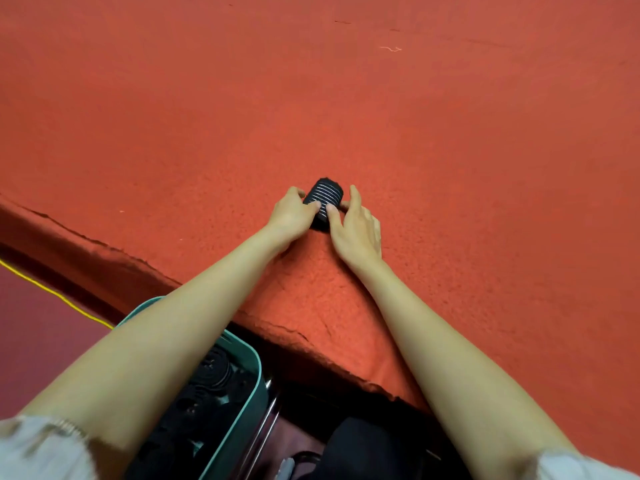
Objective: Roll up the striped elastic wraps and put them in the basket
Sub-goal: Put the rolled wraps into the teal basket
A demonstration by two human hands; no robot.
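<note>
Nearest the camera, a teal basket [254,382] sat below the table edge, dark rolled wraps [216,370] inside it. Farther out, on the red felt tabletop [450,168], both hands met around a black, white-striped elastic wrap [324,197] rolled into a tight cylinder: the left hand [292,214] gripped one end, the right hand [356,230] the other, thumbs pressed on top.

the left forearm [145,341] hides much of the basket [258,403].
</note>
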